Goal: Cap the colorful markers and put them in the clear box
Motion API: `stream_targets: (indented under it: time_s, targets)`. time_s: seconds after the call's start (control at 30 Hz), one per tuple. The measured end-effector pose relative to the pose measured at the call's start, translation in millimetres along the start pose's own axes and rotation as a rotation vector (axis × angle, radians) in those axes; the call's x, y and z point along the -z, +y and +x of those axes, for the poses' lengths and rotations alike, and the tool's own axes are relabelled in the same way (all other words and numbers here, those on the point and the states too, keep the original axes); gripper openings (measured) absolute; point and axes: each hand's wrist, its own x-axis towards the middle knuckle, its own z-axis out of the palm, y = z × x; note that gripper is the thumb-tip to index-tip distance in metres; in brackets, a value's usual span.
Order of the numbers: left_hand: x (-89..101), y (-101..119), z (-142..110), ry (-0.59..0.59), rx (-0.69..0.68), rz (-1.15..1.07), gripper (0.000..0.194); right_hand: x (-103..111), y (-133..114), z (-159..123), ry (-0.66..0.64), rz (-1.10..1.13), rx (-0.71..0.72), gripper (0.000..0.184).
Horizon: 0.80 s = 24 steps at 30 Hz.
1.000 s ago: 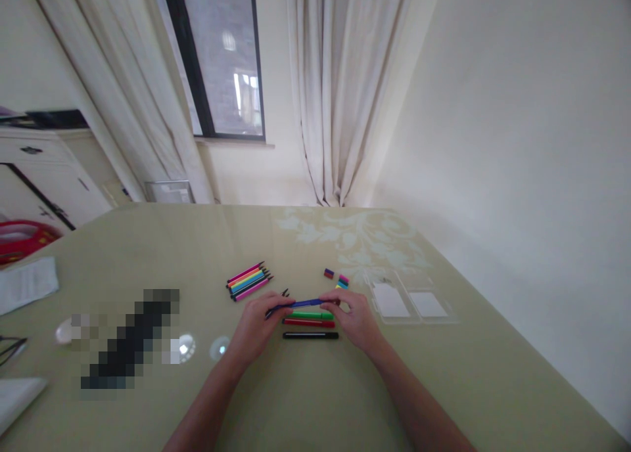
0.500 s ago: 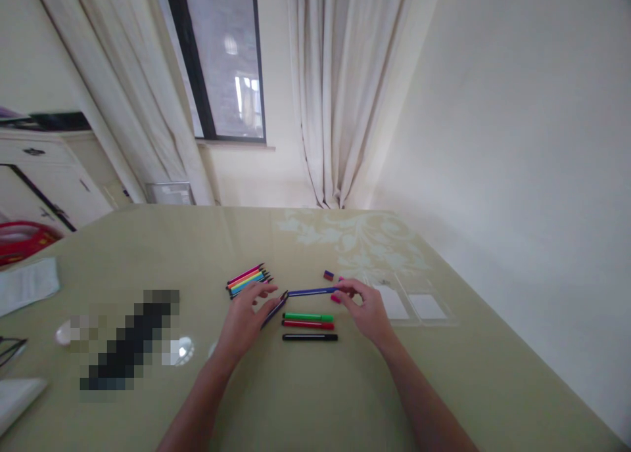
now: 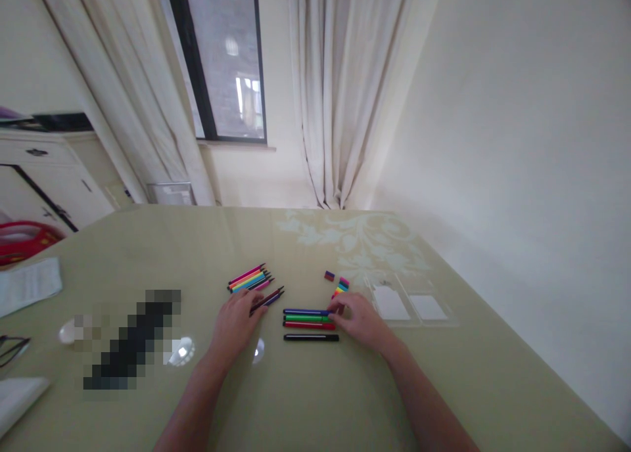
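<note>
My left hand is closed around two uncapped felt-tip pens, a dark red one and a dark blue one, their tips pointing up and to the right. With thumb and fingers, my right hand pinches the right end of a capped blue felt-tip pen. That pen lies just above a green felt-tip pen and a red felt-tip pen, all side by side. A black felt-tip pen lies nearer me, apart from them. Several uncapped felt-tip pens lie fanned beyond my left hand.
Colourful loose pen caps sit beyond my right hand, partly hidden by it. Dark red and blue caps lie farther back. A clear plastic case is at the right. Glasses and a cloth are at the far left.
The blue pen has come toward me and now lies beside the green one, my right hand moving with it. My left hand has drawn back slightly left with its two pens.
</note>
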Motion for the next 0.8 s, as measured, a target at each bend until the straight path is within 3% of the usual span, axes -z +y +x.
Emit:
stream_targets:
  time_s: [0.07, 0.23, 0.37, 0.6, 0.8]
  targets:
    - [-0.7, -1.5, 0.5, 0.003, 0.004, 0.006, 0.024, -3.9, 0.2, 1.6, 0.009, -0.036, 0.016, 0.008]
    - [-4.8, -4.2, 1.3, 0.018, 0.009, -0.028, 0.02, -15.8, 3.0, 10.7, 0.188, -0.256, -0.022, 0.024]
    - [-6.8, -4.6, 2.1, 0.045, 0.01, -0.046, 0.023, -26.0, 7.3, 16.0, 0.164, -0.386, -0.019, 0.039]
    - [-3.4, -1.4, 1.7, 0.094, 0.047, -0.017, 0.017, -31.7, 10.4, 16.2, 0.238, -0.396, -0.039, 0.026]
    - [0.7, 3.8, 1.8, 0.197, 0.001, -0.059, 0.017, -32.8, 12.2, 17.6, 0.237, -0.378, -0.07, 0.02]
